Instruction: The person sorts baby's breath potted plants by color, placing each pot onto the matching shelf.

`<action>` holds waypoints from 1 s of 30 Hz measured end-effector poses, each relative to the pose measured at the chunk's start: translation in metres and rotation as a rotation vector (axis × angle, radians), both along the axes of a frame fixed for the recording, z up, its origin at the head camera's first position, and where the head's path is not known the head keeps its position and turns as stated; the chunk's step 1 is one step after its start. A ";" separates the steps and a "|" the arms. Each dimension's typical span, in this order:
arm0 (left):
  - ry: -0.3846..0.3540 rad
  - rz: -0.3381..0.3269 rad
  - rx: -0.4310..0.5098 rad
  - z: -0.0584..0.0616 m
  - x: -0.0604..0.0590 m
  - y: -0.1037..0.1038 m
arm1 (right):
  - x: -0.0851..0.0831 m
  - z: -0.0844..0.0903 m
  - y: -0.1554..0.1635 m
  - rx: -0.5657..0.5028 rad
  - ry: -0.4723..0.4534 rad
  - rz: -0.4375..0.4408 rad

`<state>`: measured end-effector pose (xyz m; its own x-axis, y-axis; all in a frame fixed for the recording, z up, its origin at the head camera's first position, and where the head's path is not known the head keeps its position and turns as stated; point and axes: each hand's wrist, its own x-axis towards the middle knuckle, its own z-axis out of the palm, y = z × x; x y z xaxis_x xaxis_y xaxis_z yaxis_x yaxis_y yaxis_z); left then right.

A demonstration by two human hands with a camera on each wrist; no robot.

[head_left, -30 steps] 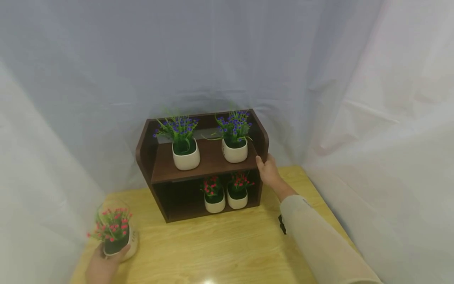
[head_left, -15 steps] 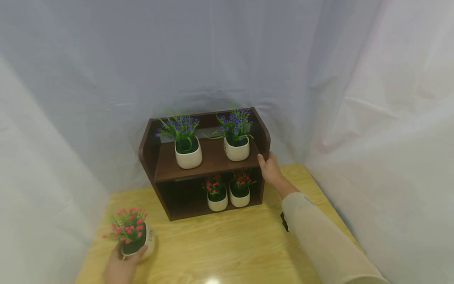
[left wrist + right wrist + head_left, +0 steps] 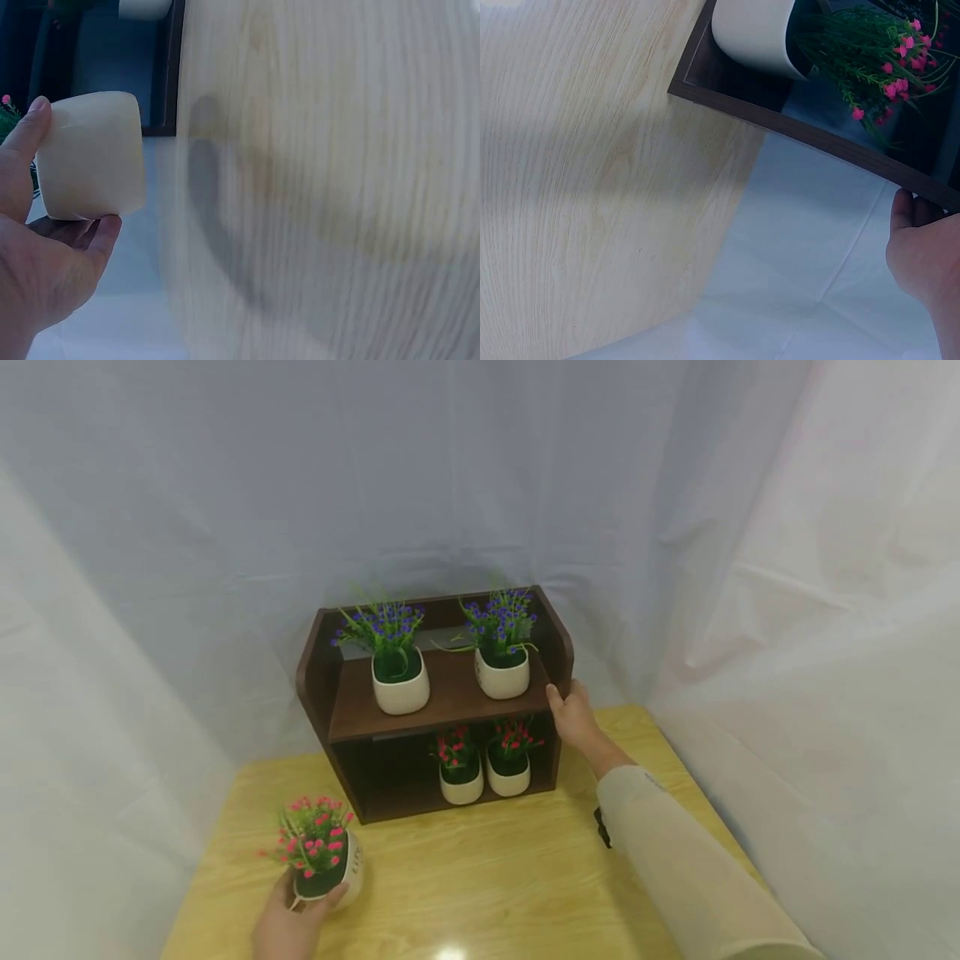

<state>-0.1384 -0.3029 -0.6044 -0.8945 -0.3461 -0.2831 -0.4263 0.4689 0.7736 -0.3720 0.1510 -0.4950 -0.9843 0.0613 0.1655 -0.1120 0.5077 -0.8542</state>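
In the head view my left hand [image 3: 288, 927] grips a potted plant [image 3: 354, 868] with pink flowers and a white pot marked with dark letters. Thumb and fingers lie on opposite sides of this white pot [image 3: 94, 154] in the left wrist view, which shows it raised off the table. A dark brown two-tier shelf [image 3: 450, 681] stands to the right of that plant. On its right side panel, my right hand [image 3: 576, 718] holds the edge, thumb at the front. In the right wrist view, part of the right hand [image 3: 922, 247] is hidden behind the panel.
Two blue-flowered pots, one left [image 3: 401, 693] and one right [image 3: 504, 681], stand on the upper tier. Below, two red-flowered pots [image 3: 461, 789] sit side by side at the right. The wooden table [image 3: 465, 877] meets white curtains [image 3: 480, 468] behind and beside it.
My left hand has carried the pink-flowered potted plant to the right, closer to the shelf. The right hand keeps its hold on the side panel, and the view has shifted slightly.
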 end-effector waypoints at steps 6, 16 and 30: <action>0.014 0.023 0.030 -0.010 0.005 0.026 | 0.000 -0.003 0.001 -0.006 -0.011 -0.002; 0.127 -0.018 0.019 -0.015 0.001 0.062 | -0.002 -0.001 0.002 -0.019 0.017 0.006; 0.257 -0.037 -0.025 -0.013 -0.028 0.091 | -0.002 0.000 0.000 -0.033 0.022 -0.003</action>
